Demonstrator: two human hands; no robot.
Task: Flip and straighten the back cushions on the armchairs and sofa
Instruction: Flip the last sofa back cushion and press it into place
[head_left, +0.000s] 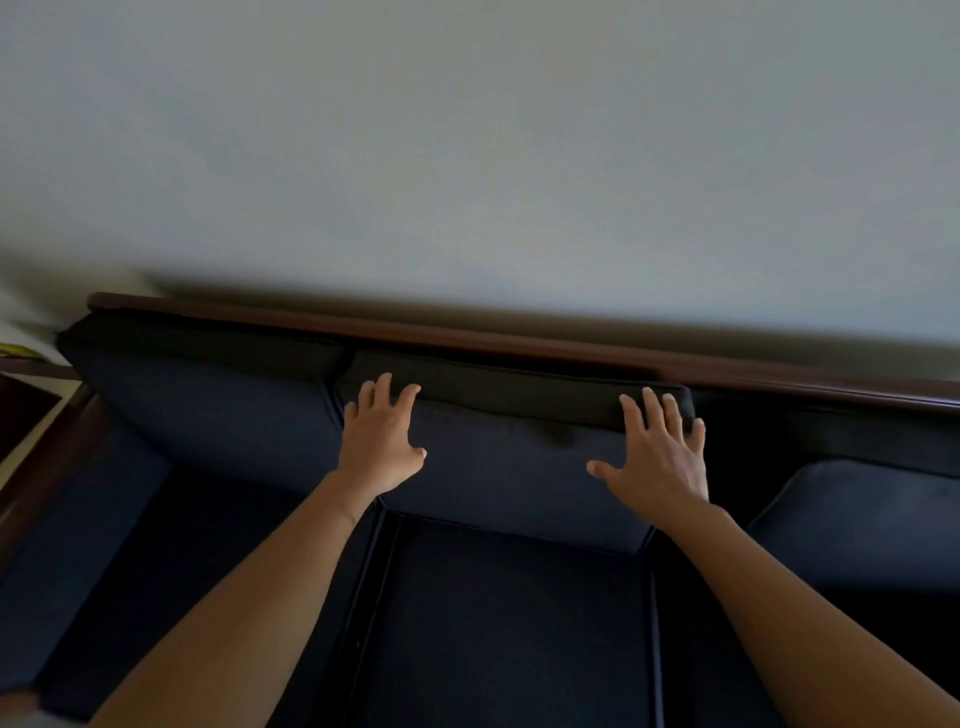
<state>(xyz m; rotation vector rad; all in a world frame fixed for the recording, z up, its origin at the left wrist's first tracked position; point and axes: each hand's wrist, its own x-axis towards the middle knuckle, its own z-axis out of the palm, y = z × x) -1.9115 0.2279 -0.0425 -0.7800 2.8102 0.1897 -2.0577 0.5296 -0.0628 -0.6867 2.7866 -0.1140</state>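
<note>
Pressing on the middle cushion (509, 467) of the sofa (156, 519) seems to be the step in hand, probably to straighten it against the back. From the head view, the only one given, the left hand (382, 441) lies flat on the upper left part of this cushion and the right hand (657, 457) on its upper right part, near the corner. Both hands have the fingers straight and spread, with the fingertips at the top edge; nothing is gripped or pinched. The cushion stands upright just below the wooden rail (519, 340) and behind the seat cushion (498, 623), with the left cushion (208, 410) beside it; on the right is a dark area where I cannot tell if a cushion stands. What may go wrong: flat palms have no real hold, so if a flip is needed the fabric can slide under them and the cushion may fall forward on the seat. If one hand pushes harder than the other, the cushion can turn and sit crooked, or push the left cushion out of line. The picture is a little blurred, so small wrinkles cannot be judged.
</note>
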